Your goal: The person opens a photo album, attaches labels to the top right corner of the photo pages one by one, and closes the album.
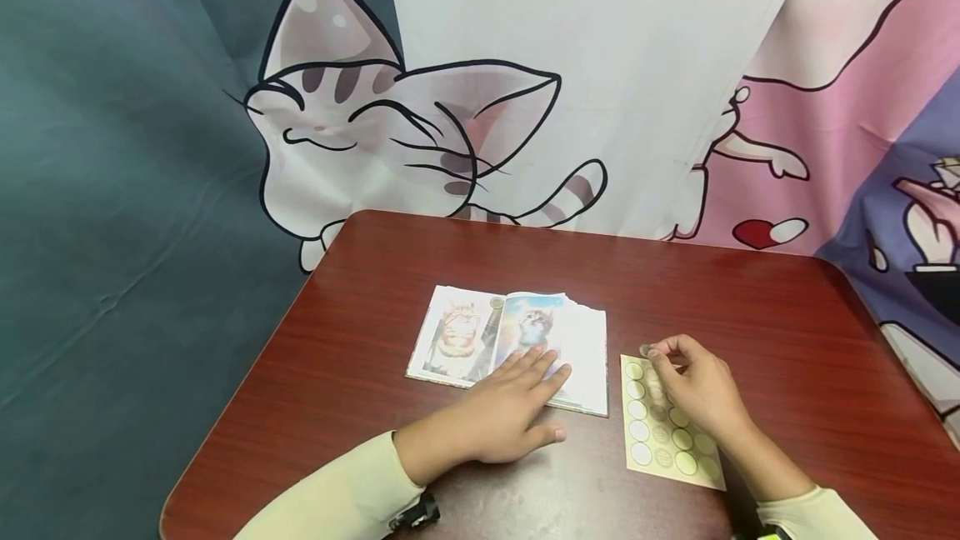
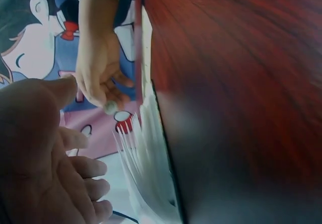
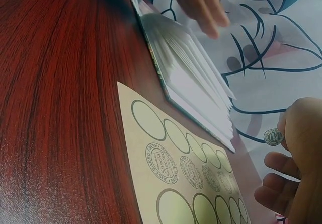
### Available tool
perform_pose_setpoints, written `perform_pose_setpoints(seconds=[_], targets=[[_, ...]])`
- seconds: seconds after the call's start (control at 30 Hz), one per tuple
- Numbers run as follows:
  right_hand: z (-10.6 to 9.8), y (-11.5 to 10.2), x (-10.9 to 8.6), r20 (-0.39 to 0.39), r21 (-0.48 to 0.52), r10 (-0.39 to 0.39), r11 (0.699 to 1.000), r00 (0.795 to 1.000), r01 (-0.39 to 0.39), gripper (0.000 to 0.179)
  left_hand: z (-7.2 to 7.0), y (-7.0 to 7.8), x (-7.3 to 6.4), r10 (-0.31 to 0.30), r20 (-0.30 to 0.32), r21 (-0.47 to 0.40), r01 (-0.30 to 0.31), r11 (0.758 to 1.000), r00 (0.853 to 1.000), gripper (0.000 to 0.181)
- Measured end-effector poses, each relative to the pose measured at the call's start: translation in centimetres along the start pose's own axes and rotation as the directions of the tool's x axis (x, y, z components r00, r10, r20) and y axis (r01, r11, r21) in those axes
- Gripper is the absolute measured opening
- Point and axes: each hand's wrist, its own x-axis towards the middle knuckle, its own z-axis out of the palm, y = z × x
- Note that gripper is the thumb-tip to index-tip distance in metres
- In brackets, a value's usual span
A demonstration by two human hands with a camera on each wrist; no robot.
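An open book (image 1: 591, 348) lies on the table, showing cat pictures on both pages. My left hand (image 1: 510, 415) rests over the lower part of the right page with fingers spread and straight. To the right of the book lies a pale yellow sheet of round stickers (image 1: 662, 438), some circles printed and some plain. Above its top edge my right hand (image 1: 697, 386) pinches a small round sticker (image 3: 273, 137) between thumb and forefinger. Printed lettering shows on that sticker in the right wrist view. Another round sticker (image 1: 497, 303) is at the top of the left page.
The dark red wooden table (image 1: 315, 407) has rounded corners. Behind it hangs a cloth backdrop (image 1: 637, 40) with cartoon cats, close to the table's far edge. The book's loose pages (image 2: 146, 168) fan up at its side.
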Motion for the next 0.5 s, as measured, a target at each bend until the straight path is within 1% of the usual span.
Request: perform_pose_setpoints(seconds=[0.2, 0.37, 0.5], targets=[[0.0, -0.2, 0.0, 0.0, 0.004, 0.001, 1.0, 1.0, -0.001, 0.011, 0.6, -0.7, -0.6, -0.004, 0.053, -0.011, 0.005, 1.0, 0.999, 0.076], [0.2, -0.4, 0.0, 0.011, 0.017, 0.014, 1.0, 1.0, -0.014, 0.012, 1.3, -1.0, -0.7, -0.023, 0.1, 0.002, 0.023, 1.0, 0.995, 0.078], [0.4, -0.4, 0.0, 0.02, 0.019, 0.024, 1.0, 1.0, -0.024, 0.014, 1.6, -1.3, -0.4, -0.031, 0.142, -0.002, 0.032, 0.999, 0.989, 0.079]])
